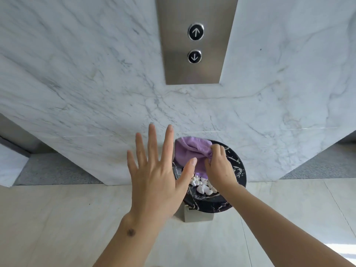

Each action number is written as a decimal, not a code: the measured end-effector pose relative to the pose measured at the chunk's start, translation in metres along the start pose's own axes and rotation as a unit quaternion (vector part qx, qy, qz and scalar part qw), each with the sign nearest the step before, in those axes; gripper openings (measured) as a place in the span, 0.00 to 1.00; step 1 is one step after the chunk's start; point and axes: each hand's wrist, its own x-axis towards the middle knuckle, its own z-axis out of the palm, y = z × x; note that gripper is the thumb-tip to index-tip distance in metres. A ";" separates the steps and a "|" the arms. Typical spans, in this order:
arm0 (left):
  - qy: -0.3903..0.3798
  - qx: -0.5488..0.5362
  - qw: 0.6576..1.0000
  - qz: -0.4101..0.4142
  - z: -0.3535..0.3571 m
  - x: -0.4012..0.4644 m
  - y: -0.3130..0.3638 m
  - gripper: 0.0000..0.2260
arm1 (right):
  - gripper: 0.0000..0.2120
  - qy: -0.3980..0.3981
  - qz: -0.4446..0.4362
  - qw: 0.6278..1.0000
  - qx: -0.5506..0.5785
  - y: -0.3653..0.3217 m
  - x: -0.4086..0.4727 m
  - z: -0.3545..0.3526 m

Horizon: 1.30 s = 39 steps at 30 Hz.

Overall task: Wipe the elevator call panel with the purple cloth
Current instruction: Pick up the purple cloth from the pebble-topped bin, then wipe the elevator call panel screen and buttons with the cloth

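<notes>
The purple cloth (190,151) lies bunched on top of a round black marble bin (237,170) against the wall. My right hand (219,166) is closed on the cloth's right side. My left hand (156,170) hovers just left of the bin, palm down, fingers spread, holding nothing. The elevator call panel (196,72) is a brushed steel plate set in the wall well above both hands, with an up button (196,32) and a down button (194,56).
White pebbles (202,186) fill the bin's top under the cloth. The bin stands on a pale square base (192,214). White veined marble wall (96,83) surrounds the panel. Beige tiled floor (57,218) lies below; grey recesses flank the wall at left and right.
</notes>
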 end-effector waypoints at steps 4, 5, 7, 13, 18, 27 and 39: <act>0.039 -0.014 0.999 0.022 -0.028 0.009 0.011 0.37 | 0.17 0.037 0.005 0.998 0.042 -0.019 -0.001 -0.040; 0.053 -0.014 0.998 0.029 -0.037 0.012 0.014 0.37 | 0.18 0.049 -0.004 0.997 0.051 -0.025 -0.001 -0.052; 0.087 -0.014 0.995 0.044 -0.062 0.024 0.021 0.37 | 0.20 0.080 -0.027 0.994 0.068 -0.044 0.003 -0.082; 0.195 -0.008 0.978 0.077 -0.136 0.073 0.037 0.36 | 0.20 0.182 -0.088 0.973 0.110 -0.107 0.017 -0.164; 0.278 0.019 0.956 0.096 -0.196 0.114 0.037 0.34 | 0.19 0.231 -0.117 0.954 0.150 -0.148 0.025 -0.216; 0.390 0.068 0.907 0.145 -0.241 0.215 0.018 0.31 | 0.17 0.243 -0.132 0.942 0.192 -0.176 0.046 -0.240; 0.443 0.088 0.879 0.152 -0.220 0.369 -0.024 0.30 | 0.20 0.285 -0.115 0.931 0.199 -0.196 0.098 -0.228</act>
